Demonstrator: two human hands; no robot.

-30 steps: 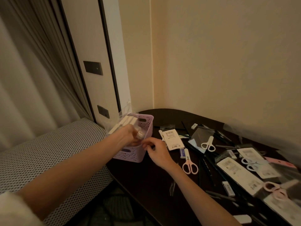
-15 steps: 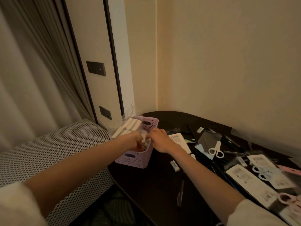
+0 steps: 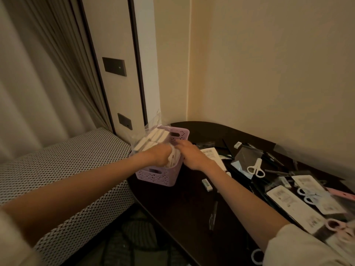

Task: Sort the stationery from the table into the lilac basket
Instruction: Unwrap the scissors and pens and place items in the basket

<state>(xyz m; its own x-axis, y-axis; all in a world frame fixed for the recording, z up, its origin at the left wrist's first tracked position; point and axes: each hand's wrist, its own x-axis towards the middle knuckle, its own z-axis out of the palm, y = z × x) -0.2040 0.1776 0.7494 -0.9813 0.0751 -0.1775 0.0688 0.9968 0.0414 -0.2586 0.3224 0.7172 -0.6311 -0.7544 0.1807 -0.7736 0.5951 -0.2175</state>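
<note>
Both hands over the lilac basket [image 3: 159, 176], which stands at the near-left edge of the dark table [image 3: 184, 212]. Left hand [image 3: 160, 155] inside the basket mouth, fingers curled round something pale, possibly a small packet; too dim to name. Right hand [image 3: 189, 154] at the basket's right rim, fingers bent down; hold cannot be told. White sticks in a clear bag [image 3: 151, 139] lean out the far side. White scissors [image 3: 256, 168], eraser [image 3: 207, 184] and packets lie right.

The lilac basket [image 3: 161, 177] looks like plastic full of little holes. The dark counter [image 3: 184, 204] looks smooth. The curtain [image 3: 38, 73] is soft cloth.
</note>
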